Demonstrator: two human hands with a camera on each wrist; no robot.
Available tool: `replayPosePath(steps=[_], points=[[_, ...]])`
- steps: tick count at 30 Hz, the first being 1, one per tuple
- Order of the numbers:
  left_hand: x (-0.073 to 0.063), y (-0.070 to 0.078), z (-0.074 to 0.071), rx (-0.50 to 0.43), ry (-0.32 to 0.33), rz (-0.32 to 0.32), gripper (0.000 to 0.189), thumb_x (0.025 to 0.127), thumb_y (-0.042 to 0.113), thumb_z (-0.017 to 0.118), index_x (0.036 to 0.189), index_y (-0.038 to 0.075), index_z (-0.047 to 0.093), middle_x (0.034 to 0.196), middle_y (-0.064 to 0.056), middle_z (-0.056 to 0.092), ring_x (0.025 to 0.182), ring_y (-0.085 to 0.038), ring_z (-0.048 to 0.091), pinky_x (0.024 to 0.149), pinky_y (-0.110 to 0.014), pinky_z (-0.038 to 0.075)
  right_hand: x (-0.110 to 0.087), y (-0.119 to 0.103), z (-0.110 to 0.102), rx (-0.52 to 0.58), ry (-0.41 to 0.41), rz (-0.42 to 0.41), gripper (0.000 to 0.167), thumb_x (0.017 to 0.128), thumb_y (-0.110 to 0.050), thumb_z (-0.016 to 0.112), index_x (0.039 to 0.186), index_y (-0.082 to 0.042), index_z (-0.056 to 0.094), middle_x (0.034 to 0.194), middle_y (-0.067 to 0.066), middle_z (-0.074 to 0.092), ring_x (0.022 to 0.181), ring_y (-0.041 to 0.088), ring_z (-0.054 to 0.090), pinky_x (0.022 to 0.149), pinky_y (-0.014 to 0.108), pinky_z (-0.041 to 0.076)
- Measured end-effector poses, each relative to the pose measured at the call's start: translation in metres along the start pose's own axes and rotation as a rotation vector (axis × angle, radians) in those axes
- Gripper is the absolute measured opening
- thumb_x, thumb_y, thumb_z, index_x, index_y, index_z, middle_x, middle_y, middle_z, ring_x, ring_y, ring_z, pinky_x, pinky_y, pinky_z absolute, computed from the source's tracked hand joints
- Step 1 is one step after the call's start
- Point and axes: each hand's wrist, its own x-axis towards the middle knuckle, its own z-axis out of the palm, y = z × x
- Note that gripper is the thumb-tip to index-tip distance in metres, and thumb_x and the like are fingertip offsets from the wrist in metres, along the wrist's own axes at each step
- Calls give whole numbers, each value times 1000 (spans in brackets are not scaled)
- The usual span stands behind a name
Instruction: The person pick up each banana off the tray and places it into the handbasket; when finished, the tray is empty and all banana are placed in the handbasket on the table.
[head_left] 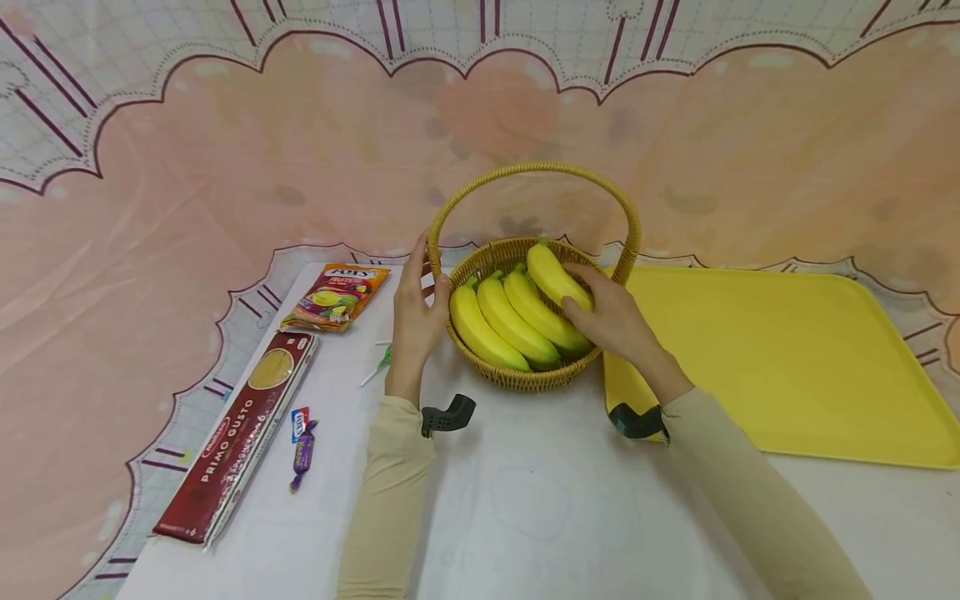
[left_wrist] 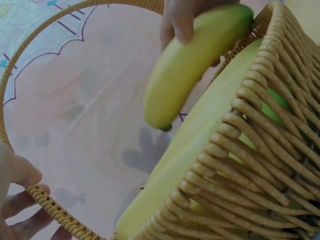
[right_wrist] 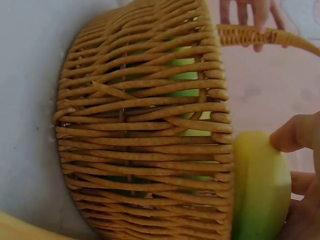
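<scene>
A round wicker basket (head_left: 528, 381) with a tall arched handle stands in the middle of the table, with several yellow bananas (head_left: 517, 321) lying side by side inside. My right hand (head_left: 611, 312) grips one more banana (head_left: 553, 275) between thumb and fingers, over the basket's right side. In the left wrist view that banana (left_wrist: 192, 70) shows above the wicker rim. My left hand (head_left: 418, 308) holds the lower left end of the basket handle (left_wrist: 60, 215), its thumb on one side and fingers on the other.
A yellow tray (head_left: 795, 367) lies on the right, partly under the right forearm. On the left are an orange candy bag (head_left: 337, 296), a red spaghetti pack (head_left: 240, 433), a purple wrapped candy (head_left: 303, 454) and a green lollipop (head_left: 384, 360) beside the left wrist.
</scene>
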Motion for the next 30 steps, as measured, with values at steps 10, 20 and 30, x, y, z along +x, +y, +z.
replayPosePath(steps=[10,20,30], points=[[2,0,1,5,9,18,60,96,9,48,149,25,27,133,-10,49,122,-26,50,92,-40,53,21,6,12,-48,-94,18,57,94,-27,48,145,-7,33,145,16,42,128,32,44,103,49,39],[3,1,5,-7,-12,23,61,96,10,48,149,29,26,133,-10,49,123,-25,49,92,-40,53,13,14,13,-65,-45,7,59,97,-36,45,146,-6,30,145,16,39,133,32,38,109,50,34],[5,2,0,5,-17,4,60,96,12,48,149,30,26,135,-9,49,124,-25,49,94,-40,52,-32,29,5,67,165,-102,48,99,-32,43,141,-9,40,132,14,47,119,29,44,99,50,38]])
